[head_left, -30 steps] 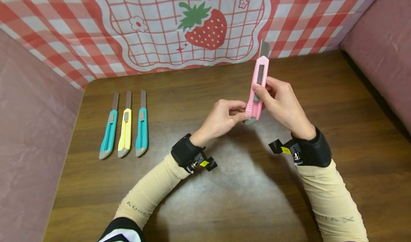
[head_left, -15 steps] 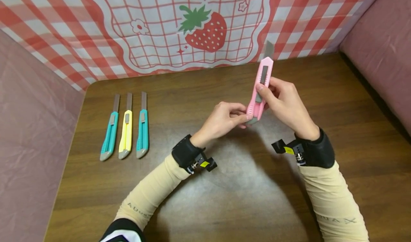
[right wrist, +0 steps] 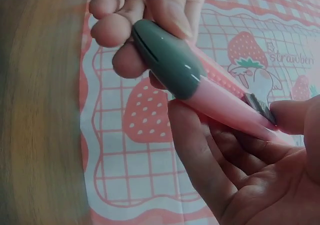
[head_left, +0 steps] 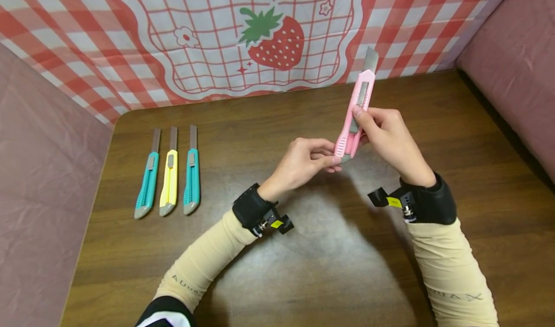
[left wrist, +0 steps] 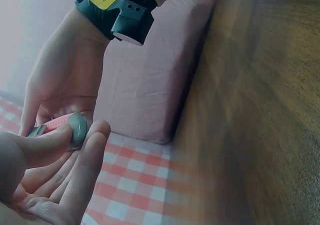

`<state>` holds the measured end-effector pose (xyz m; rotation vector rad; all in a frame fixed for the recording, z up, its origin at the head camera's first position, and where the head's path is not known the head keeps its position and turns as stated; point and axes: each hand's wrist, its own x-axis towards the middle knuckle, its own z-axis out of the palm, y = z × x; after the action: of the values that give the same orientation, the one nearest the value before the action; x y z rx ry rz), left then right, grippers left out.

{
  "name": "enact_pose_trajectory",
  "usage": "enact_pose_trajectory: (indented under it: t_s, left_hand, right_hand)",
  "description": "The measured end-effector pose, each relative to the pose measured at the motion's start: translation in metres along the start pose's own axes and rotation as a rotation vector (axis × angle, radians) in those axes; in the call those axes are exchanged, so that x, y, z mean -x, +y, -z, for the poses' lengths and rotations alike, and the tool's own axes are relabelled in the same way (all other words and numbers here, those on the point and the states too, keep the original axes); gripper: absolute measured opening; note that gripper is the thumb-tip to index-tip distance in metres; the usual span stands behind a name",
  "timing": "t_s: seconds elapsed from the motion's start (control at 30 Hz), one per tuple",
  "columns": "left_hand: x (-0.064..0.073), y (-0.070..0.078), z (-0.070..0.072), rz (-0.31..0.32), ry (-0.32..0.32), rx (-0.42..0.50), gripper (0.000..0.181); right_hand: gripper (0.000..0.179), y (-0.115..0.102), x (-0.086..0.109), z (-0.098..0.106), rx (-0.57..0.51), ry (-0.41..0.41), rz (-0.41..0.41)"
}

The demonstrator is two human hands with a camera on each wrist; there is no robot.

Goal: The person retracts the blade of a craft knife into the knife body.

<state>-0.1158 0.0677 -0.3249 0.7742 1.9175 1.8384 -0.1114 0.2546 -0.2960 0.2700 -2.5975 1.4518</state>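
A pink utility knife is held up off the table, its blade out and pointing away from me, tilted slightly right. My right hand grips its body, and the thumb lies at the grey slider, as the right wrist view also shows. At the near end, my left hand pinches the knife around its grey end cap between thumb and fingers. The left wrist view shows the cap close up, while most of the blade side is hidden there.
Two teal utility knives and a yellow utility knife lie in a row at the left of the wooden table, blades out and pointing away. A red-checked strawberry cloth hangs behind the table. A pink padded surface borders its right.
My right hand has shifted a little right and away, and the pink utility knife leans further right. The left hand follows slightly, still at the end cap. The row of knives lies as before.
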Motion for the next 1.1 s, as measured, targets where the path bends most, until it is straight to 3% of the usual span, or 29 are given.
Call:
enact_pose_trajectory:
  t_s: [0.17, 0.43, 0.93, 1.1]
  left_hand:
    - [0.004, 0.011, -0.001, -0.006, 0.016, -0.018, 0.016]
    - [0.006, 0.011, -0.003, -0.079, 0.078, -0.012, 0.016]
    - [0.004, 0.012, -0.001, -0.011, 0.062, -0.004, 0.016]
    - [-0.002, -0.002, -0.001, -0.007, 0.065, 0.038, 0.017]
  right_hand:
    - [0.032, 0.000, 0.000, -0.001, 0.011, 0.002, 0.005]
    - [0.026, 0.000, 0.000, -0.001, -0.002, 0.034, 0.040]
    - [0.017, -0.002, 0.000, -0.004, 0.044, -0.024, 0.066]
    - [0.019, 0.001, -0.002, -0.005, 0.007, -0.010, 0.034]
